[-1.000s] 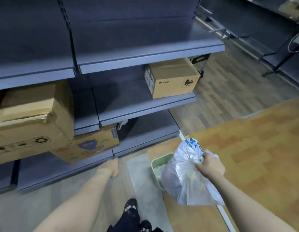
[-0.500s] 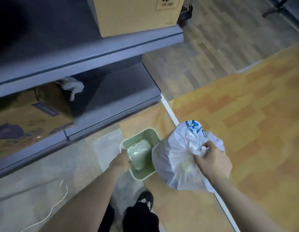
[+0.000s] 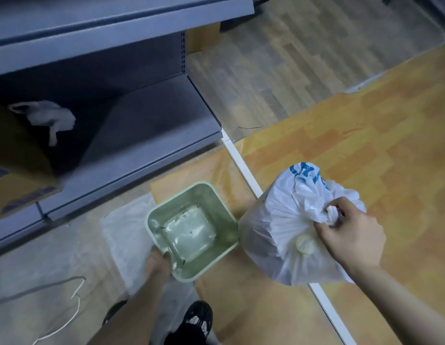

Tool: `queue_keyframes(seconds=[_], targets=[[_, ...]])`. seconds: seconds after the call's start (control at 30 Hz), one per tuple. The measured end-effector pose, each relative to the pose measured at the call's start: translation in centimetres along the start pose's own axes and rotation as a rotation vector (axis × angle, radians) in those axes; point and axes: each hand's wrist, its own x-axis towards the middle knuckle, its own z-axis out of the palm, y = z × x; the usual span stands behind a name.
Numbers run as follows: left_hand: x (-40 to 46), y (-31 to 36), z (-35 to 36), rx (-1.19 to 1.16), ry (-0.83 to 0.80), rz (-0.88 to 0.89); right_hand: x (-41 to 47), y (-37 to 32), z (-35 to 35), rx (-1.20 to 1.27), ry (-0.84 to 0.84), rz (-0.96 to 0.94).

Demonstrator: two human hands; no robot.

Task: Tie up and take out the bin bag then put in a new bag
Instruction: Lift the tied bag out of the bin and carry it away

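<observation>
— Where's the bin bag [image 3: 286, 232] just now?

— Out of the bin, hanging to the right of it over the orange wood-pattern floor [image 3: 365, 135]. The right hand [image 3: 351, 235] has it by the neck: the fingers [image 3: 341, 204] are curled tight round the gathered, knotted top, so the bulk of the bag hangs below and to the left of that fist, its near side just beside the bin's right edge.

— And the bin itself?

— The pale green bin [image 3: 224, 207] stands on the floor in front of the lowest grey shelf [image 3: 151, 135], on a sheet of clear plastic [image 3: 122, 230]. The left hand [image 3: 158, 262] grips its near left rim, thumb hooked over the edge to the inside, the other fingers outside, where I can't see them. There's no liner in it; a shiny film or residue shows on the bottom.

— What does the bag look like?

— White, thin, half see-through, bulging with rubbish. Blue lettering near the top, pleats running down from the knot, and a round pale yellowish thing pressing against the plastic just under the right hand.

— Anything else around?

— A crumpled white bag [image 3: 49, 118] on the shelf beside a cardboard box [image 3: 15, 165], a white cord [image 3: 67, 317] on the floor, and the person's black shoe [image 3: 197, 317].
</observation>
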Motion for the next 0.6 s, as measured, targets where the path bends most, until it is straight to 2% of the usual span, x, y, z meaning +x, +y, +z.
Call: queue_keyframes(seconds=[0.33,0.6], targets=[[2.5,12.2,1.1,-0.18,-0.028,0.12,2.6,1.1,-0.6,0.095,0.066,0.13],[5.9,13.9,2.5,-0.105,-0.109,0.129,2.8,2.5,1.1,0.099,0.045,0.157]])
